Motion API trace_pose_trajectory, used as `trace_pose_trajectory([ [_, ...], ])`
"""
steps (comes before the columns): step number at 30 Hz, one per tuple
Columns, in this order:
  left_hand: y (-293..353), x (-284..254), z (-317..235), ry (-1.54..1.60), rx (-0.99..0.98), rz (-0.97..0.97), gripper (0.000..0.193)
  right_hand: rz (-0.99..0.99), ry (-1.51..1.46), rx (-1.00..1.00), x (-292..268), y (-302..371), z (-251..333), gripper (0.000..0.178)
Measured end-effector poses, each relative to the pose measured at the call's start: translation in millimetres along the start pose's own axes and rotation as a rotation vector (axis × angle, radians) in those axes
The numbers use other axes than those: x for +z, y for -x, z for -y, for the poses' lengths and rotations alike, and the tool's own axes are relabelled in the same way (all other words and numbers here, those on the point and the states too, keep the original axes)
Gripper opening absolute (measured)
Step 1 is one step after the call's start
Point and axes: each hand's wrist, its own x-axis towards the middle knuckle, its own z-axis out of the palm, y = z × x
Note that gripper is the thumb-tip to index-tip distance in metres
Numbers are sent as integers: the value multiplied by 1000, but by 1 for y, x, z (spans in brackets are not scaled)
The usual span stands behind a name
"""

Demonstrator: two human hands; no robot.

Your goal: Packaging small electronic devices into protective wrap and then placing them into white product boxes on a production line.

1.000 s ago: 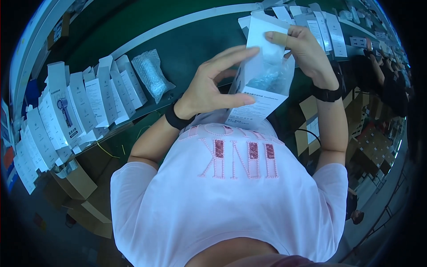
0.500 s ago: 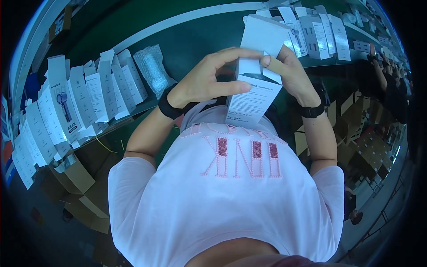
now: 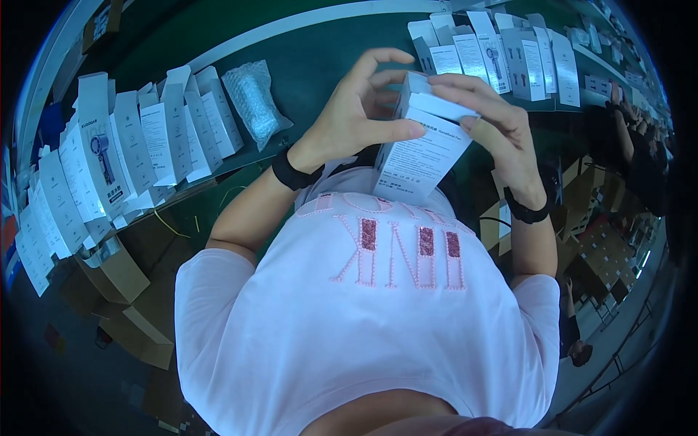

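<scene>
Green table [image 3: 320, 69] | left hand [image 3: 342, 120], half-curled, held white box [image 3: 422, 161] | right hand [image 3: 509, 131], closely curled, held its lid [image 3: 429, 104] | uneven pressure risked creasing it

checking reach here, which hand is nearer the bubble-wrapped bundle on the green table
Left. The left hand is right of the bubble-wrapped bundle, at the left side of the white box; the right hand is farther right, across the box, fingers on its lid.
</scene>
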Motion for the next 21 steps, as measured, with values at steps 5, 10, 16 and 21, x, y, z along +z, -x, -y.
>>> trace_pose_trajectory([
  [5, -14, -2, 5, -62, -1, 105, 54, 30, 237, -89, -11, 5, 1, 35],
  [10, -36, 14, 5, -132, -84, 178, 53, -100, 501, -192, -19, 16, 2, 36],
  [16, -67, 45, 24, -175, -125, 143, 47, -327, 278, -179, -46, 53, -35, 58],
  [21, -114, 115, 31, -283, 25, 269, 65, -228, 52, 105, -133, 81, -19, 78],
])
